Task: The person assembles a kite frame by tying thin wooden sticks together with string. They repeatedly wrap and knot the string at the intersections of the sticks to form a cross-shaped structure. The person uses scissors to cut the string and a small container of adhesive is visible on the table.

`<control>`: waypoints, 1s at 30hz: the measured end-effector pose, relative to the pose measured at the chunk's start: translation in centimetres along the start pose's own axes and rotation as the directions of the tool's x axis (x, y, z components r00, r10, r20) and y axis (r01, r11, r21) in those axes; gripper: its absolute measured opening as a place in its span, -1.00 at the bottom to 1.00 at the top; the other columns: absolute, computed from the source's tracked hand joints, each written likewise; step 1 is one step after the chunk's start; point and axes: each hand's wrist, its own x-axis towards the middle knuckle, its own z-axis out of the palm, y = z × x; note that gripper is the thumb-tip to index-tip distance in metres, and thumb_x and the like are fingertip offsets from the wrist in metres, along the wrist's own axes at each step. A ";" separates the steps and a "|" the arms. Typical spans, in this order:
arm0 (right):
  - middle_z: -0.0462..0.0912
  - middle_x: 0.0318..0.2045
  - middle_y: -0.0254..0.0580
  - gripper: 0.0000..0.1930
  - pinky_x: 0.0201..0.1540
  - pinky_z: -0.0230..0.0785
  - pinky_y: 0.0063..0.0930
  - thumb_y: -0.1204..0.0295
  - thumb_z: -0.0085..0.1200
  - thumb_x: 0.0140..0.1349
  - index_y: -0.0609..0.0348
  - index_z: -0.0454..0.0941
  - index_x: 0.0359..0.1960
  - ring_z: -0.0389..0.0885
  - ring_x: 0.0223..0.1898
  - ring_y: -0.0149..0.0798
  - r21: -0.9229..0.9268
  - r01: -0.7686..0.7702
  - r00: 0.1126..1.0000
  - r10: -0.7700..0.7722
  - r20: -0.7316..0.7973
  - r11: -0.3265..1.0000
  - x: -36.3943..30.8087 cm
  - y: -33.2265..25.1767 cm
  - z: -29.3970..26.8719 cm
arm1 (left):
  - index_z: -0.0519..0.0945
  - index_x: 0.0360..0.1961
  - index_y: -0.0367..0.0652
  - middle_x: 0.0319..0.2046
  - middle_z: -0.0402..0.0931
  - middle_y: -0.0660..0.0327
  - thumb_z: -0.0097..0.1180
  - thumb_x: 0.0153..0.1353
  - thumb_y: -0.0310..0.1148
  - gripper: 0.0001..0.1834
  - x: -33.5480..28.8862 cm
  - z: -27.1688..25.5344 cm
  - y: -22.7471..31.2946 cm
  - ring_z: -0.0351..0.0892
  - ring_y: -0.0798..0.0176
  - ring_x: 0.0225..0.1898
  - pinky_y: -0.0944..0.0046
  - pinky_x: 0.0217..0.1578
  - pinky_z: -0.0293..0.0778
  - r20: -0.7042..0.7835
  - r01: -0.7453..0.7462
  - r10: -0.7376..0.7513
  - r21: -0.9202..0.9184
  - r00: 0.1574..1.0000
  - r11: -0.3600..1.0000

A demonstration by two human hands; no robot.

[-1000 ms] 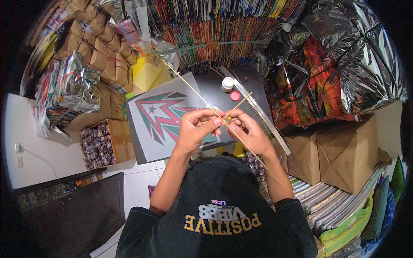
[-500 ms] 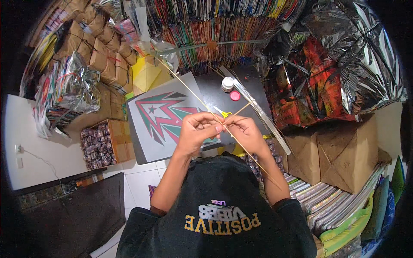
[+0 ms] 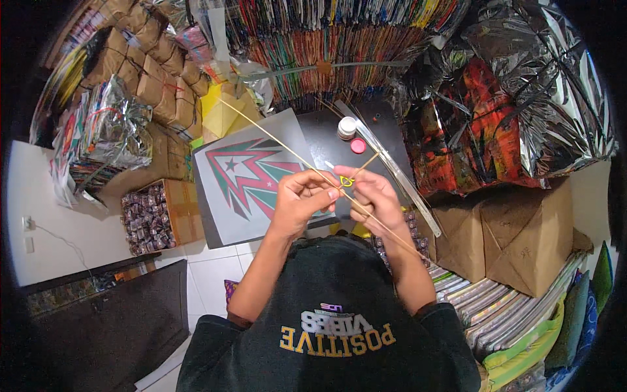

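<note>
Two bare hands meet above the near edge of a dark table [image 3: 320, 134]. The left hand [image 3: 302, 202] pinches a long thin stick [image 3: 277, 143] between thumb and forefinger, near its middle, where a shorter stick [image 3: 367, 164] crosses it. The right hand [image 3: 381, 201] is just beside the crossing, fingers curled and slightly blurred; whether they grip anything, I cannot tell.

The long stick looks like split bamboo: probably very light, stiff yet springy along its length, dry rather than slippery, and liable to snap or splinter if bent hard. The crossing seems the best place to take hold, since both sticks can be pinched there and the long ends balance.

Its long axis runs diagonally. One end points away and left, past the table's far-left side; the other slopes back and right, beyond the near edge, to the right forearm. The shorter stick points away and right from the crossing, toward a metal strip [image 3: 411, 196] along the table's right side.

Beyond the fingers are yellow-handled scissors [image 3: 346, 180], a jar [image 3: 347, 128] and a pinkish-red lid [image 3: 358, 145]. A patterned sheet [image 3: 238, 228] covers the table's left part.
</note>
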 end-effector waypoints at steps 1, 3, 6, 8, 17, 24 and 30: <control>0.32 -0.62 -0.66 -0.62 -0.63 -0.08 -0.74 0.40 0.01 0.44 0.32 0.48 0.23 0.14 -0.68 -0.72 -0.270 0.046 0.993 -0.074 -0.095 0.962 0.1 0.1 1.1 | 0.64 -0.24 -0.29 -0.40 0.66 0.18 0.34 0.12 -0.53 -0.82 0.1 0.2 0.1 0.57 0.43 -0.49 0.44 -0.48 0.49 -0.022 -0.011 0.012 0.028 1.000 1.000; 0.42 -0.60 -0.57 -0.68 -0.62 -0.07 -0.72 0.40 0.09 0.40 0.30 0.57 0.11 0.16 -0.68 -0.70 -0.563 0.186 0.956 -0.280 -0.084 0.805 0.6 0.8 1.0 | 0.64 -0.25 -0.29 -0.40 0.66 0.20 0.35 0.11 -0.54 -0.82 0.2 0.2 0.1 0.57 0.45 -0.48 0.46 -0.48 0.50 -0.050 -0.019 0.022 0.061 0.999 0.998; 0.53 -0.57 -0.42 -0.76 -0.61 -0.03 -0.67 0.43 0.20 0.29 0.29 0.65 -0.08 0.19 -0.68 -0.66 -0.853 0.229 0.916 -0.401 0.026 0.468 0.6 0.2 -0.3 | 0.64 -0.26 -0.28 -0.39 0.66 0.22 0.38 0.10 -0.55 -0.81 0.3 -0.1 0.1 0.57 0.48 -0.47 0.48 -0.47 0.50 -0.061 0.004 0.001 0.083 0.998 0.997; 0.58 -0.54 -0.30 -0.80 -0.60 0.02 -0.62 0.45 0.25 0.21 0.31 0.66 -0.18 0.22 -0.67 -0.62 -0.916 0.242 0.912 -0.397 0.103 0.320 0.7 -0.6 -0.6 | 0.64 -0.27 -0.27 -0.39 0.66 0.23 0.39 0.09 -0.54 -0.81 0.4 -0.1 0.3 0.57 0.49 -0.46 0.48 -0.46 0.51 -0.059 0.038 -0.032 0.103 0.998 0.994; 0.58 -0.57 -0.16 -0.82 -0.53 0.26 -0.50 0.48 0.28 0.07 0.39 0.59 -0.46 0.39 -0.61 -0.41 -0.895 0.344 0.906 -0.352 0.237 0.285 1.2 -1.5 -0.8 | 0.65 -0.31 -0.23 -0.39 0.66 0.27 0.43 0.11 -0.48 -0.82 0.4 -0.3 0.7 0.58 0.52 -0.42 0.49 -0.41 0.47 0.010 0.139 -0.143 0.174 0.990 0.975; 0.26 -0.75 -0.23 -0.70 -0.59 0.14 -0.39 0.48 0.24 0.06 0.29 0.37 -0.68 0.22 -0.69 -0.38 -0.926 0.325 0.895 -0.377 0.237 0.190 1.2 -1.2 -1.0 | 0.66 -0.33 -0.23 -0.41 0.64 0.29 0.40 0.16 -0.45 -0.86 0.6 -0.7 0.1 0.58 0.50 -0.41 0.48 -0.37 0.47 0.032 0.184 -0.193 0.186 0.981 0.965; 0.19 -0.78 -0.29 -0.52 -0.62 -0.01 -0.41 0.44 0.33 0.08 0.19 0.19 -0.74 0.12 -0.69 -0.46 -0.953 0.275 0.864 -0.466 0.189 0.124 1.3 -0.7 -2.3 | 0.67 -0.33 -0.24 -0.43 0.62 0.32 0.41 0.16 -0.41 -0.84 0.7 -1.2 -0.1 0.56 0.50 -0.41 0.47 -0.38 0.44 0.018 0.190 -0.198 0.194 0.980 0.962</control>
